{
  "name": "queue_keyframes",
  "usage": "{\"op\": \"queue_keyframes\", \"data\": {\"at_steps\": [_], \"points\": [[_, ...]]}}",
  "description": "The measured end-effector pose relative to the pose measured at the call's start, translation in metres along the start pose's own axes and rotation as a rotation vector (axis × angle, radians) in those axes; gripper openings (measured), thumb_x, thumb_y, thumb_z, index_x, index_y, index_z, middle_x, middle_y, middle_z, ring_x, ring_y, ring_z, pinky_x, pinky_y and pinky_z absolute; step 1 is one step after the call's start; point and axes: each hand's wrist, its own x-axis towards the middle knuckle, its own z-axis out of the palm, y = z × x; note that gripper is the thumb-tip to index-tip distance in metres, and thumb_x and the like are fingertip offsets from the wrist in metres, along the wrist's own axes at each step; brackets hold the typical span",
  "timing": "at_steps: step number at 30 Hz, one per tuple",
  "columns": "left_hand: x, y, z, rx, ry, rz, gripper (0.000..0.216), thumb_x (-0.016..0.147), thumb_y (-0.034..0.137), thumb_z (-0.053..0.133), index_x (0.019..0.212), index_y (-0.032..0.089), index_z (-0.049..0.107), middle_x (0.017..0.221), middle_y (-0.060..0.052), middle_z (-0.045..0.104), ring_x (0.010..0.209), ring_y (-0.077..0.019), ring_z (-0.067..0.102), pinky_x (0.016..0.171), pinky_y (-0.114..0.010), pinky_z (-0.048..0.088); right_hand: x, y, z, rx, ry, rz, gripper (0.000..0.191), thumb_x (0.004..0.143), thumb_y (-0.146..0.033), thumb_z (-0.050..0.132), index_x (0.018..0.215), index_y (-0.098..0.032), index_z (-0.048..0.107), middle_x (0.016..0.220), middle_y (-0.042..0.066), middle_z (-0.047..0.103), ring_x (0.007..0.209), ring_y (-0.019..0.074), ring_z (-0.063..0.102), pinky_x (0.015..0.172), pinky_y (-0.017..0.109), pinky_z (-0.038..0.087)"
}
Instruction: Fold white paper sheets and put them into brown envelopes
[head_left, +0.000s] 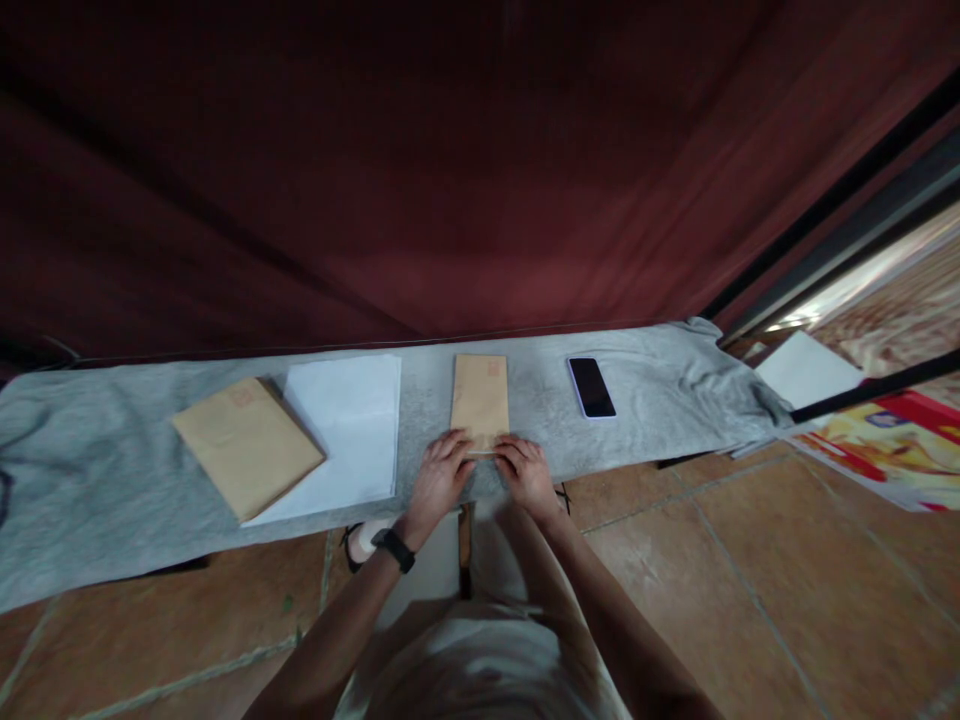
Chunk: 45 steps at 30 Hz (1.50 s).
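Through the head camera, my only view, I look down on two bare hands working at a brown envelope (480,390). It lies directly beyond the fingertips, its long sides running away from me, a reddish mark near the far right corner. The left hand (437,482), with a dark watch (395,549) on its wrist, has its fingers drawn in at the near left corner; the right hand (531,480) mirrors it at the near right. Both grips look narrow, thumbs and fingers closed about the near edge, I judge to keep it straight and steady.

Left of the left fingers, a thicker brown packet (247,447) rests askew, overlapping white paper (349,425), perhaps set aside to leave the middle free. Right of the right fingers, well apart, a dark-screened phone (592,388) lies clear of the work.

Everything sits on a long, rumpled grey cloth (675,395). Beyond the fingers rises a dark red backdrop (450,200); below them are brown floor tiles (697,560). Far right lies a colourful printed sheet (892,445).
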Motion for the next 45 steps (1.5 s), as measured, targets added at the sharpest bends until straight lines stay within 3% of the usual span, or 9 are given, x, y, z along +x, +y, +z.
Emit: {"op": "queue_keyframes", "data": {"at_steps": [5,13,17,22,26,33,41,45], "points": [[0.008,-0.005,-0.004,0.058,0.003,-0.054,0.021,0.098,0.025,0.052,0.112,0.023,0.067,0.126,-0.007,0.069,0.118,-0.0259,0.061,0.099,-0.044,0.048,0.005,-0.004,0.006,0.001,0.052,0.089,0.018,0.102,-0.026,0.052,0.102,-0.022,0.069,0.113,0.006,0.071,0.106,0.0225,0.062,0.096,0.038,0.042],[0.016,0.002,0.002,0.131,0.066,-0.122,0.017,0.098,0.022,0.050,0.098,0.022,0.067,0.117,-0.007,0.071,0.108,-0.0263,0.063,0.092,-0.043,0.049,0.009,-0.013,0.016,-0.126,0.118,0.170,0.013,0.100,-0.023,0.052,0.100,-0.021,0.065,0.103,0.007,0.066,0.101,0.0228,0.058,0.087,0.035,0.040],[0.014,0.004,0.005,0.175,0.077,-0.115,0.020,0.098,0.020,0.049,0.107,0.021,0.067,0.119,-0.009,0.071,0.109,-0.0274,0.063,0.093,-0.045,0.050,0.009,-0.015,0.018,-0.172,0.142,0.198,0.011,0.100,-0.023,0.052,0.099,-0.021,0.063,0.101,0.006,0.065,0.099,0.0227,0.057,0.086,0.035,0.039],[0.000,0.007,0.009,0.229,0.001,0.074,0.037,0.093,0.009,0.046,0.122,0.020,0.065,0.136,-0.011,0.064,0.128,-0.0276,0.056,0.106,-0.046,0.047,0.009,-0.015,0.018,-0.196,0.149,0.196,0.014,0.102,-0.024,0.050,0.104,-0.021,0.063,0.102,0.007,0.065,0.099,0.0229,0.057,0.087,0.035,0.040],[-0.013,0.005,0.017,0.228,-0.029,0.169,0.041,0.096,0.014,0.044,0.133,0.017,0.061,0.143,-0.012,0.060,0.138,-0.0252,0.051,0.117,-0.046,0.042,0.007,-0.020,0.018,-0.178,0.145,0.149,0.023,0.103,-0.021,0.045,0.115,-0.019,0.064,0.116,0.011,0.066,0.111,0.0240,0.057,0.096,0.039,0.043],[-0.018,0.000,0.025,0.197,-0.007,0.141,0.053,0.090,0.008,0.040,0.142,0.007,0.053,0.147,-0.017,0.056,0.141,-0.0235,0.048,0.119,-0.044,0.041,0.002,-0.044,0.028,-0.042,-0.005,-0.078,0.045,0.106,-0.027,0.038,0.147,-0.013,0.049,0.145,0.012,0.058,0.137,0.0217,0.049,0.118,0.043,0.038],[-0.014,0.006,0.010,0.139,0.018,0.036,0.044,0.101,0.023,0.036,0.138,0.014,0.058,0.143,-0.013,0.061,0.136,-0.0222,0.054,0.117,-0.042,0.043,-0.014,-0.032,0.035,-0.189,-0.006,-0.087,0.049,0.100,-0.025,0.048,0.146,-0.010,0.051,0.150,0.014,0.053,0.141,0.0249,0.046,0.121,0.046,0.035],[0.011,0.008,0.011,0.135,-0.067,0.139,0.049,0.105,0.031,0.031,0.149,0.016,0.046,0.155,-0.011,0.048,0.148,-0.0212,0.038,0.124,-0.045,0.031,-0.015,-0.026,0.044,-0.202,0.049,-0.093,0.044,0.096,-0.021,0.050,0.138,-0.012,0.060,0.140,0.016,0.062,0.135,0.0259,0.054,0.118,0.048,0.040]]}}
